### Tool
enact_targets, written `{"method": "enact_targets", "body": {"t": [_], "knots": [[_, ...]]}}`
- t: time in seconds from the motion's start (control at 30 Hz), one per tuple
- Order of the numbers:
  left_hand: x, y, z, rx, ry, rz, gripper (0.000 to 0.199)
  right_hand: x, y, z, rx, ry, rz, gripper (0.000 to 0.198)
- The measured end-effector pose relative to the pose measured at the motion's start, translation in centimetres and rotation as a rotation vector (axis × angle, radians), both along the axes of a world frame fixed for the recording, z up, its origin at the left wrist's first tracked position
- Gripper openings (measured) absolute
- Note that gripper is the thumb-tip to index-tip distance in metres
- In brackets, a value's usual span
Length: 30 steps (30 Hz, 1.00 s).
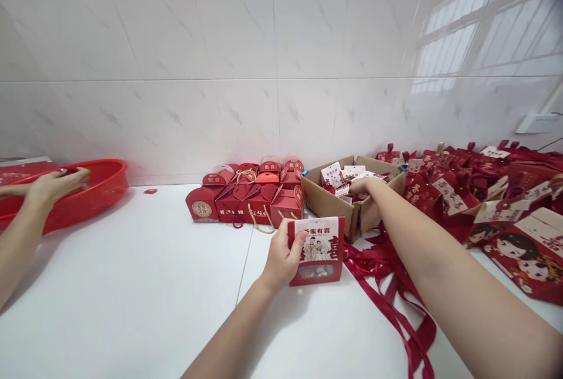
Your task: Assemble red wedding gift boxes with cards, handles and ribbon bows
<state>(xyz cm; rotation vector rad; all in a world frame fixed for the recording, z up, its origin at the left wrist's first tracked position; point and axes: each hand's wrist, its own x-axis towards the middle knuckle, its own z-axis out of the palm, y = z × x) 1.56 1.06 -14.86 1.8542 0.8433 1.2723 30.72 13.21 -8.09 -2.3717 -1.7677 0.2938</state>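
My left hand (285,256) grips a candy box (317,250), red with a white flap showing a printed couple and a small clear window. The thumb lies across its front, and the box is held upright just above the white table. To the right, my right hand (367,185) reaches into an open cardboard box (333,204) full of white printed cards (334,175). Its fingers are drawn together among the cards; what is between them is hidden. Loose dark red ribbons (387,285) lie below my right forearm.
Red gift boxes (246,200) stand in rows by the tiled wall. Many red gift bags (453,191) crowd the right side. At the left, another person's hand (59,191) reaches over a red plastic basin (103,188). A small red packet (150,191) lies nearby.
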Motion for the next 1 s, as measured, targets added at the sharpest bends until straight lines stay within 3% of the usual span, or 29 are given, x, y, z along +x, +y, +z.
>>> {"method": "enact_targets", "body": {"t": [0.1,0.2,0.3,0.47,0.6,0.7,0.8,0.87,1.0], "knots": [[0.1,-0.1,0.2,0.001,-0.009,-0.001,0.022,0.0,0.1,0.0,-0.124,0.075,-0.083,0.011],[0.1,-0.3,0.4,-0.014,-0.037,-0.021,0.022,-0.4,0.3,0.2,-0.071,0.150,-0.126,0.019],[0.1,-0.4,0.4,-0.015,-0.045,-0.026,0.021,-0.8,0.3,0.7,0.143,0.231,-0.134,0.028],[0.1,-0.1,0.1,0.000,-0.045,-0.013,0.020,-1.1,-1.3,2.6,0.622,0.409,-0.151,0.029],[0.0,0.2,-0.2,-0.009,-0.041,-0.021,0.021,-2.3,-4.2,3.9,0.803,0.662,-0.054,0.033],[-0.2,0.3,-0.2,-0.017,-0.052,-0.010,0.023,-4.5,-6.9,4.4,0.827,1.066,0.143,0.030],[-0.4,0.2,-0.1,-0.036,-0.068,0.003,0.024,-6.9,-9.4,4.1,0.757,1.462,0.328,0.046],[-0.5,0.1,0.0,-0.052,-0.077,0.015,0.025,-8.3,-10.6,3.4,0.695,1.527,0.369,0.048],[-0.6,-0.2,0.1,-0.078,-0.100,0.017,0.026,-9.9,-12.5,1.4,0.609,1.528,0.411,0.034]]}}
